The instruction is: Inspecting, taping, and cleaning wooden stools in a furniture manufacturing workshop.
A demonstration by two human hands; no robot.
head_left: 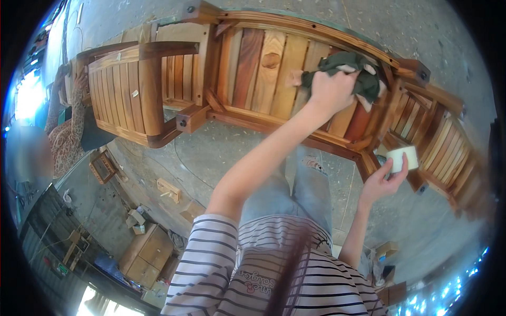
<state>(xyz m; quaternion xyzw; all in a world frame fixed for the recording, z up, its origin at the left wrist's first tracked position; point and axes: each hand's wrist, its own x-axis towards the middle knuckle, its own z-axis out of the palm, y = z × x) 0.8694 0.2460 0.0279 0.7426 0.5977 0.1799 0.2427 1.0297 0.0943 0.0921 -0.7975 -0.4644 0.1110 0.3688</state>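
Observation:
My left hand is closed on a crumpled dark green cloth with pale patches. It presses the cloth against the slats of a varnished wooden piece of furniture, which has mixed light and reddish boards and thick legs with dark bolts. Held out lower right, my right hand grips a short white cylinder between thumb and fingers, close to the furniture's near right leg. Whether the cylinder is a cup or a roll cannot be made out.
A slatted wooden chair stands to the left, and another slatted piece to the right. Beyond the chair is another person in a patterned sleeve. A wooden cabinet and a small wooden frame are at lower left on the concrete floor.

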